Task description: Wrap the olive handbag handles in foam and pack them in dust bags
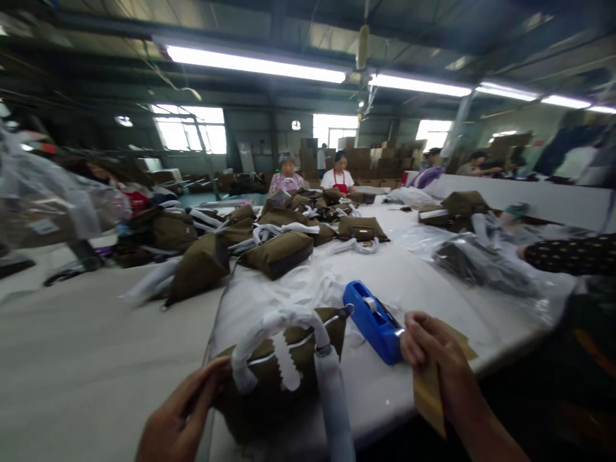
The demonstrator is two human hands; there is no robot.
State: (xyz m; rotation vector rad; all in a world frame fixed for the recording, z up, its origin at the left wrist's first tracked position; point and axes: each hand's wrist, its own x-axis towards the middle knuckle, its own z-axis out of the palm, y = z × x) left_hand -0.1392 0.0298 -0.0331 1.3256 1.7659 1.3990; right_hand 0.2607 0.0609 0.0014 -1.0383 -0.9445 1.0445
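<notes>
An olive-green handbag [269, 398] stands at the table's near edge, its handles wrapped in white padding. A white notched strip [285, 362] hangs over its zipped top. My left hand [185, 410] pinches the bag's left end between thumb and fingers. To the right, a blue tape dispenser [373, 321] rests on the table, tilted in view. My right hand [440, 359] is closed on a tan card [429, 394], its fingertips by the dispenser's cutting end. Whether tape is also in those fingers, I cannot tell.
Several similar olive bags [279, 253] are heaped farther up the white table [481, 314]. Loose white strips [308, 285] lie behind the dispenser. Clear plastic covers a dark bag [476, 260] at right, near another person's dotted sleeve [572, 253]. Two people sit beyond the heap.
</notes>
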